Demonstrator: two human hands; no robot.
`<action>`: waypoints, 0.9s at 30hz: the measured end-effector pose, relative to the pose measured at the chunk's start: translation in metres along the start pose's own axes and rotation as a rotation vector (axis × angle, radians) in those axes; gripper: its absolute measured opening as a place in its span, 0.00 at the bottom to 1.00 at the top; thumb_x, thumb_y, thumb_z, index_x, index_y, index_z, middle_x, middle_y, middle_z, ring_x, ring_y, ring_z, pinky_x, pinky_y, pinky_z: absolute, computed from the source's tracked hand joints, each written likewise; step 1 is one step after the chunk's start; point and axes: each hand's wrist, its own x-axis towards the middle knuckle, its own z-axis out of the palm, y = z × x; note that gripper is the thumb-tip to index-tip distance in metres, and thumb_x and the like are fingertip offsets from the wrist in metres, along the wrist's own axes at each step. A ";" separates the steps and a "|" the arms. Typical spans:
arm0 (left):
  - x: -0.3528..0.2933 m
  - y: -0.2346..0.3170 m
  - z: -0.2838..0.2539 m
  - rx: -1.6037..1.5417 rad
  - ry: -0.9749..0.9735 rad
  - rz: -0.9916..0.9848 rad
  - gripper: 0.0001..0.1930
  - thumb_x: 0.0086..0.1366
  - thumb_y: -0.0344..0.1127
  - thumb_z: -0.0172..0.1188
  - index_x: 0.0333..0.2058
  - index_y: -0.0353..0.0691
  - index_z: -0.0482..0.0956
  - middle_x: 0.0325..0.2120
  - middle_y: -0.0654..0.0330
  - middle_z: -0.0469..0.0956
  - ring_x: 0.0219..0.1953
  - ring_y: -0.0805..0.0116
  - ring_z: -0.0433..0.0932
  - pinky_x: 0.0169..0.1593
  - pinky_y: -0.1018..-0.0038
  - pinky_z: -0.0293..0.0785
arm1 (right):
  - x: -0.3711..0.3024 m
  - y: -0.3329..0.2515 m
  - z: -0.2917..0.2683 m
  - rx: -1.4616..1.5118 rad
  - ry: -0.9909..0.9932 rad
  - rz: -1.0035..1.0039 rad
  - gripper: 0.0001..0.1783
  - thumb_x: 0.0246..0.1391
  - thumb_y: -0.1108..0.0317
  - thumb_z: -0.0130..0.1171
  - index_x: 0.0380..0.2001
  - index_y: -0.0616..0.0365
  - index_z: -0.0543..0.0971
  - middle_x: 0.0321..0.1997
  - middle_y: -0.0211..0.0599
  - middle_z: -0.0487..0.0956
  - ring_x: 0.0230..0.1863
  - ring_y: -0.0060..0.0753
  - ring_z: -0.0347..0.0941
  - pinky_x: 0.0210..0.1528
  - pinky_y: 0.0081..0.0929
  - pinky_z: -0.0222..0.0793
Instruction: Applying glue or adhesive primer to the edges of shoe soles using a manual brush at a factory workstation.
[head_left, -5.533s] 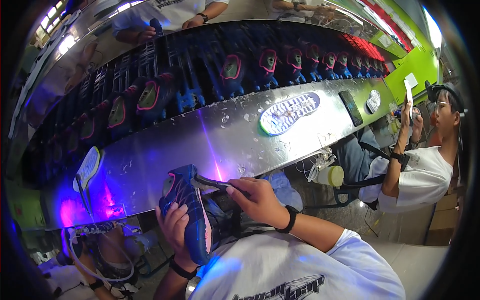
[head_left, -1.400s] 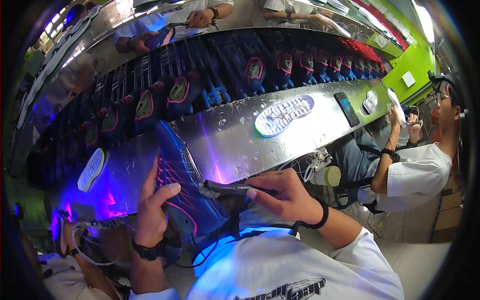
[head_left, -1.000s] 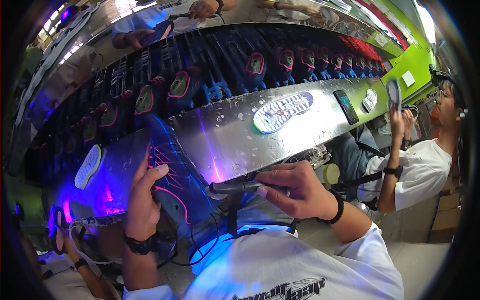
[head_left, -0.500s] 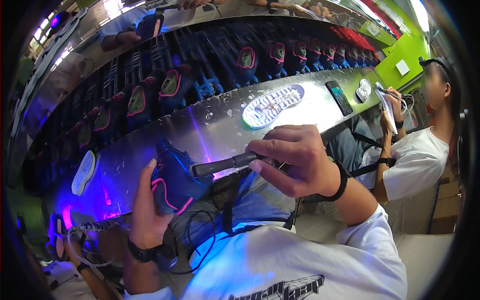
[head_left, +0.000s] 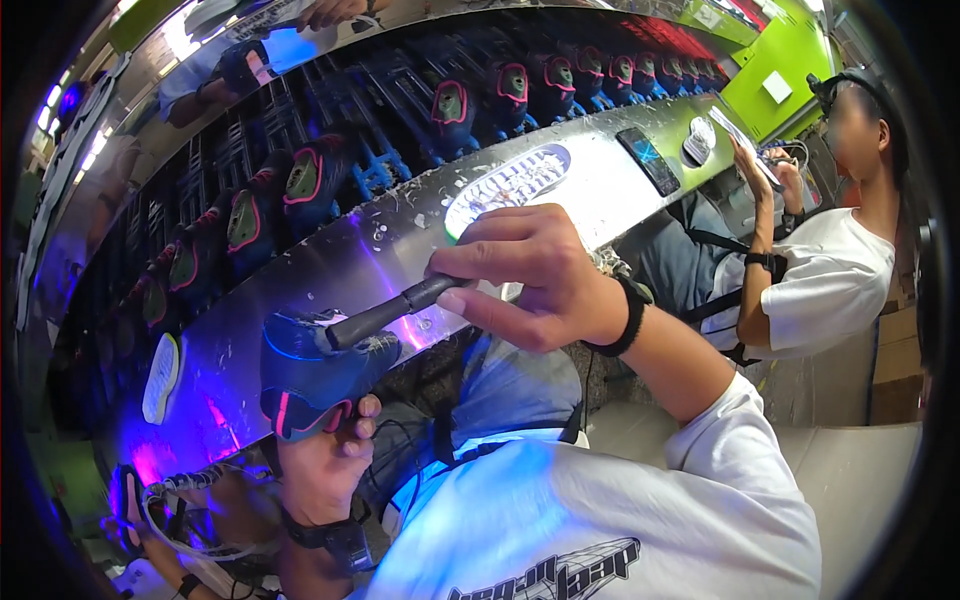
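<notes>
My left hand (head_left: pixel 322 470) grips a dark blue shoe upper (head_left: pixel 305 375) with pink trim, its fingers curled at the pink-edged collar. The shoe is tilted, with its underside edge facing up and to the right. Pinched between thumb and fingers of my right hand (head_left: pixel 540 280) is a dark, brush-like tool (head_left: pixel 390 314). The tool's blunt far end touches the upper edge of the shoe; its bristles, if any, cannot be made out. Beyond my right hand a white shoe sole (head_left: pixel 520 180) lies on the metal bench (head_left: pixel 400 240), partly hidden by that hand.
Behind the bench runs a dark rack (head_left: pixel 380 175) with several shoe uppers (head_left: pixel 305 175). Another sole (head_left: pixel 160 378) lies at left, a phone (head_left: pixel 648 162) and a sole (head_left: pixel 699 141) at right. A co-worker (head_left: pixel 815 270) sits at right holding a white sole; another person's arm shows lower left.
The shoe in my left hand has turned, showing more of its side and underside edge. My right hand and the tool have moved left and slightly up. The view has shifted somewhat.
</notes>
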 end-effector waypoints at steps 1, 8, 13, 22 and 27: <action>-0.001 -0.002 -0.002 0.002 0.002 -0.004 0.30 0.73 0.56 0.58 0.56 0.31 0.74 0.41 0.47 0.73 0.36 0.58 0.79 0.28 0.73 0.81 | -0.002 0.002 0.003 0.033 0.010 0.001 0.15 0.52 0.70 0.71 0.42 0.66 0.88 0.29 0.47 0.83 0.27 0.45 0.80 0.32 0.36 0.74; 0.003 -0.009 -0.005 -0.099 -0.095 -0.073 0.25 0.72 0.49 0.61 0.45 0.28 0.66 0.41 0.50 0.71 0.35 0.60 0.80 0.30 0.74 0.81 | -0.016 0.014 0.027 0.152 0.154 0.036 0.14 0.56 0.64 0.72 0.42 0.60 0.89 0.26 0.41 0.81 0.25 0.44 0.78 0.27 0.37 0.70; 0.006 -0.015 0.001 -0.111 -0.135 -0.099 0.25 0.71 0.49 0.62 0.43 0.28 0.66 0.40 0.50 0.70 0.35 0.61 0.80 0.30 0.74 0.80 | -0.035 0.018 0.031 0.197 0.072 0.151 0.13 0.58 0.67 0.69 0.41 0.68 0.87 0.26 0.43 0.80 0.24 0.37 0.76 0.29 0.34 0.67; 0.012 -0.018 -0.002 0.003 -0.046 0.012 0.30 0.73 0.55 0.58 0.53 0.27 0.71 0.42 0.46 0.72 0.35 0.60 0.79 0.32 0.73 0.81 | -0.033 0.006 0.022 0.172 0.176 0.173 0.12 0.58 0.64 0.71 0.39 0.61 0.88 0.23 0.40 0.78 0.22 0.40 0.75 0.26 0.35 0.67; 0.019 -0.016 0.000 0.069 0.023 0.016 0.33 0.69 0.62 0.60 0.48 0.31 0.82 0.43 0.41 0.78 0.36 0.56 0.81 0.33 0.74 0.81 | -0.015 0.006 0.006 0.058 0.201 0.014 0.11 0.54 0.66 0.72 0.38 0.60 0.88 0.23 0.40 0.78 0.23 0.43 0.76 0.26 0.37 0.68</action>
